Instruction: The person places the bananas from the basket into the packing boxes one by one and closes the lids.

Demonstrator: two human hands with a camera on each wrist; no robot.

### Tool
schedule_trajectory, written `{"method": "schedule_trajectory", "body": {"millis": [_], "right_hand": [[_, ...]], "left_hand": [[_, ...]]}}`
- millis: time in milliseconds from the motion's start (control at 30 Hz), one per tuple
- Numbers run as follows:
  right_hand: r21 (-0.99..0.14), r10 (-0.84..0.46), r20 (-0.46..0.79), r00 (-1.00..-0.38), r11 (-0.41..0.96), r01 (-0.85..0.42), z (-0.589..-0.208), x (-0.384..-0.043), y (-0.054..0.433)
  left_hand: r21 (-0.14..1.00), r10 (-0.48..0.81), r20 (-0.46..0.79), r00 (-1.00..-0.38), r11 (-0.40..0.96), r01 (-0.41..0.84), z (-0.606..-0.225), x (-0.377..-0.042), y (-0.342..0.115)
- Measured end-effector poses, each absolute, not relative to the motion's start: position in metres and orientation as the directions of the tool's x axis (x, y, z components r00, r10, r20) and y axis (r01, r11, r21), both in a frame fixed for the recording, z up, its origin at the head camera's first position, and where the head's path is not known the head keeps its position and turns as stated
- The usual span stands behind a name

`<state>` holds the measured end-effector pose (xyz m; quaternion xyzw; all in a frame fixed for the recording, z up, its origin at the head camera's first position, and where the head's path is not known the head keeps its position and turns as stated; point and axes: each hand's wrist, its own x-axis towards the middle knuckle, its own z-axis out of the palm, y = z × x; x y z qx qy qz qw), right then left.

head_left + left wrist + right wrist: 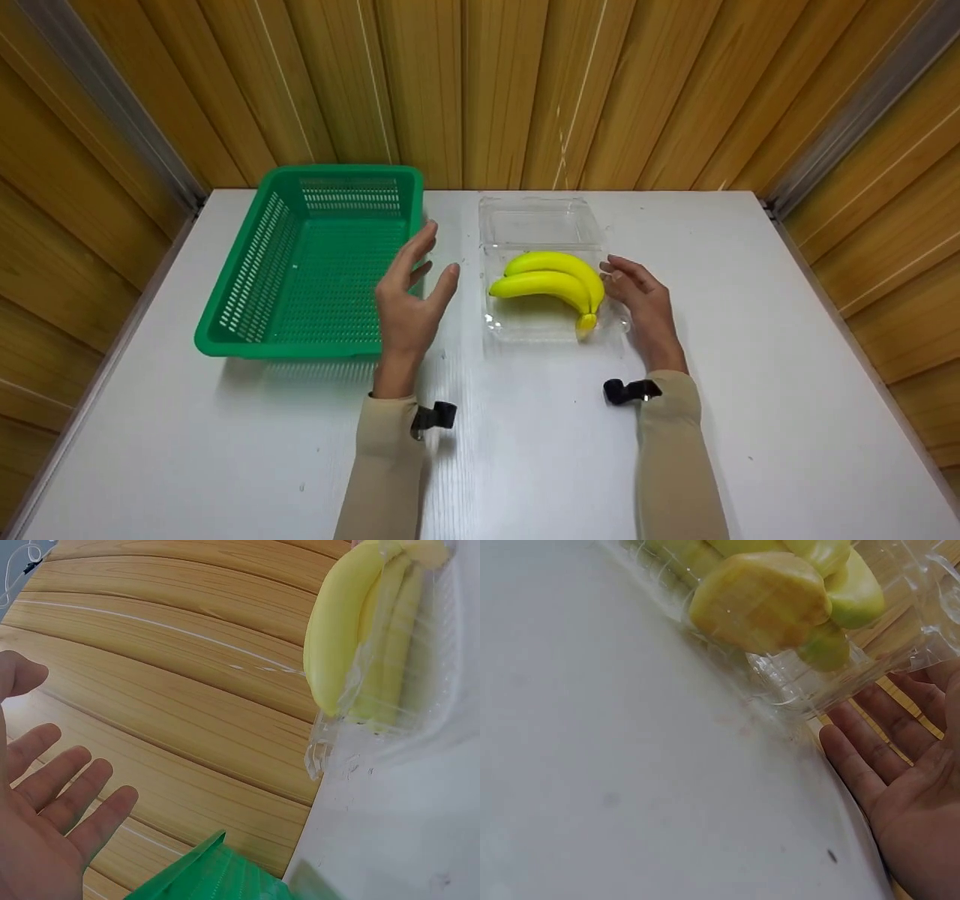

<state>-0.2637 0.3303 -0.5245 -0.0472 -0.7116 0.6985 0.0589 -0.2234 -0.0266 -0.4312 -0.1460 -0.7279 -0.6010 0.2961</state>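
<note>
A bunch of yellow bananas point(547, 264) lies in a clear plastic clamshell box point(521, 328), its stem end toward the front right. The box's lid point(538, 225) is folded back toward the wall. At the box's right side is my right hand point(651, 309), fingers loosely bent right by the wall; the right wrist view shows that hand point(919, 787) with its fingers extended beside the plastic. My left hand point(409, 311) is between the basket and the box, holding nothing, its thumb and fingers spread apart, as the left wrist view of the hand point(52, 817) also shows.
A green plastic basket point(285, 349) with slotted sides stands at the left on the white table point(540, 450), partly overlapped by my left hand. Wood-look panels point(510, 90) close off the back and both sides.
</note>
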Motion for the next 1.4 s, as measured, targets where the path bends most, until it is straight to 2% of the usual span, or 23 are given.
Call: {"method": "schedule_trajectory", "body": {"millis": [667, 1067, 1400], "right_hand": [[-0.999, 0.155, 0.037, -0.987, -0.009, -0.039, -0.525, -0.264, 0.328], [-0.999, 0.151, 0.021, -0.988, 0.036, -0.016, -0.526, -0.263, 0.327], [-0.999, 0.149, 0.050, -0.988, 0.003, -0.050, -0.525, -0.262, 0.327]], "left_hand": [[0.810, -0.119, 0.578, -0.807, 0.201, 0.550, -0.438, -0.229, 0.001], [0.872, -0.097, 0.465, -0.880, 0.219, 0.437, -0.460, -0.232, 0.008], [0.906, -0.051, 0.411, -0.910, 0.133, 0.402, -0.481, -0.242, 0.016]]}}
